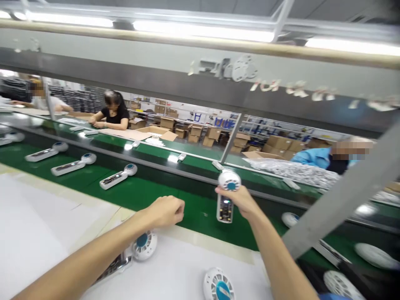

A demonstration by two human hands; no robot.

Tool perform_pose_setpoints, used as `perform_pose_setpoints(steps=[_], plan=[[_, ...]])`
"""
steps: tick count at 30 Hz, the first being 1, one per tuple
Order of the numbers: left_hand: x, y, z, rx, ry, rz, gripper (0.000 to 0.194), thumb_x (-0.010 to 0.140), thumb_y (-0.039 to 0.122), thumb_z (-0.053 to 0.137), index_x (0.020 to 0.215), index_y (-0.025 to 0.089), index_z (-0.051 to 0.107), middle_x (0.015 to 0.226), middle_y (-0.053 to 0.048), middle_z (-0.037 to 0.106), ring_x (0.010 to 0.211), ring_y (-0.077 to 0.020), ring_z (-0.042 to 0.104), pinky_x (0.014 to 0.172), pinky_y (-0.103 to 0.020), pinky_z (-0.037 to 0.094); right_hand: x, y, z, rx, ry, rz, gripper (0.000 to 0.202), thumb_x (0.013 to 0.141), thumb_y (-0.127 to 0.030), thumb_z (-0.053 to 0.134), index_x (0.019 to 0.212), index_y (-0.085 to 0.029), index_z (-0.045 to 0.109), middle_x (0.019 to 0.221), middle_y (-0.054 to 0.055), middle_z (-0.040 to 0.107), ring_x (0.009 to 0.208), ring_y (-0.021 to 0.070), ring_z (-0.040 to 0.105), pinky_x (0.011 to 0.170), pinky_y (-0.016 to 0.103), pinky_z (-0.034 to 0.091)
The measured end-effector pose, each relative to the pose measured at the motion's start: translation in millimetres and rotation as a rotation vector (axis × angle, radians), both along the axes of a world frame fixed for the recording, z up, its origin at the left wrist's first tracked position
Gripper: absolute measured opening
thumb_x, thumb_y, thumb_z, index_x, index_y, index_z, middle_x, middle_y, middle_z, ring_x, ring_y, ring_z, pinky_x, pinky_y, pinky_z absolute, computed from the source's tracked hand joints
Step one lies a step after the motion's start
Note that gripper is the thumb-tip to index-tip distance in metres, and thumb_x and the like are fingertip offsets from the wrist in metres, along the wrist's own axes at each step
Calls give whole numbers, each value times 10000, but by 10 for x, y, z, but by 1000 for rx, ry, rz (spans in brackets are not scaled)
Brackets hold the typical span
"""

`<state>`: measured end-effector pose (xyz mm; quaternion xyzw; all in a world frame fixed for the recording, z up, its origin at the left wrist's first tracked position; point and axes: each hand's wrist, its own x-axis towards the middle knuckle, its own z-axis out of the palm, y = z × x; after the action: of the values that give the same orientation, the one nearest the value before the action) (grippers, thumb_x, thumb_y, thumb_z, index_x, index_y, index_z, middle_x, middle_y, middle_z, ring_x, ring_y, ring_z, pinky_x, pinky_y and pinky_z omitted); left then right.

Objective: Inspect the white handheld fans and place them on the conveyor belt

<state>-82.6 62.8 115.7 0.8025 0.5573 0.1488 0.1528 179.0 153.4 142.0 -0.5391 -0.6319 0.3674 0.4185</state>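
My right hand (pixel 239 199) grips a white handheld fan (pixel 224 212) just under its round head, above the green belt (pixel 190 216). The fan's handle is open at the front, showing a circuit board with a small light lit. My left hand (pixel 167 210) is curled closed over the near edge of the belt, with nothing visible in it. Below my left forearm a second fan (pixel 144 246) lies on the white worktop (pixel 178 266), its open handle partly hidden by the arm. A fan head with a blue centre (pixel 219 285) sits at the bottom edge of the view.
Several open-handled fans (pixel 117 177) lie along the belt to the left. A slanted metal post (pixel 337 187) stands close to my right arm, with more white fan parts (pixel 375 255) beyond it. Across the line, co-workers (pixel 115 112) sit near cardboard boxes (pixel 159 132).
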Motion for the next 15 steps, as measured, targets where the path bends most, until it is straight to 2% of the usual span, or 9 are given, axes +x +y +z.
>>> perform_pose_setpoints(steps=[2,4,6,8,11,13,15], plan=[[-99,-125,173,-76,89,-15,97,741,316,575,737,242,638,792,-34,671,742,-246,635,665,-338,461,-21,128,-212,-32,-98,4,324,690,-249,817,945,-89,699,927,82,738,857,220,694,800,334,552],[-204,-237,303,-250,207,3,240,652,387,657,851,255,677,905,-51,687,763,-273,639,627,-342,459,-15,178,-368,-53,-216,-20,294,777,-225,773,1026,-103,673,1005,69,719,913,198,681,851,348,545],[-273,-305,359,-425,290,0,425,562,404,725,964,268,691,1023,-63,686,789,-280,641,606,-336,457,-13,177,-462,-90,-346,-52,240,873,-267,713,1056,-122,658,1058,64,690,963,194,663,889,388,536],[-275,-317,340,-535,335,-35,536,486,381,779,1006,284,692,1083,-56,680,811,-278,638,608,-330,454,-29,147,-495,-126,-461,-78,217,925,-312,664,1053,-137,660,1086,67,671,1010,205,649,918,421,524],[-187,-276,226,-623,414,-55,626,381,276,811,994,288,689,1091,-46,668,762,-266,626,582,-329,446,-89,55,-397,-91,-546,-100,251,929,-315,657,1119,-151,653,1188,86,645,1126,238,611,996,472,478],[-151,-251,156,-644,449,-66,599,351,197,784,937,282,694,1064,-39,665,697,-242,607,555,-324,442,-148,-58,-221,-1,-538,-85,310,923,-282,648,1200,-144,630,1262,113,621,1197,265,575,1050,502,426],[-209,-241,140,-613,430,-112,537,374,196,764,898,295,698,1052,-18,664,687,-226,606,565,-323,461,-228,-216,21,105,-486,-13,357,933,-239,600,1278,-149,598,1297,117,616,1210,251,573,1064,443,416]])
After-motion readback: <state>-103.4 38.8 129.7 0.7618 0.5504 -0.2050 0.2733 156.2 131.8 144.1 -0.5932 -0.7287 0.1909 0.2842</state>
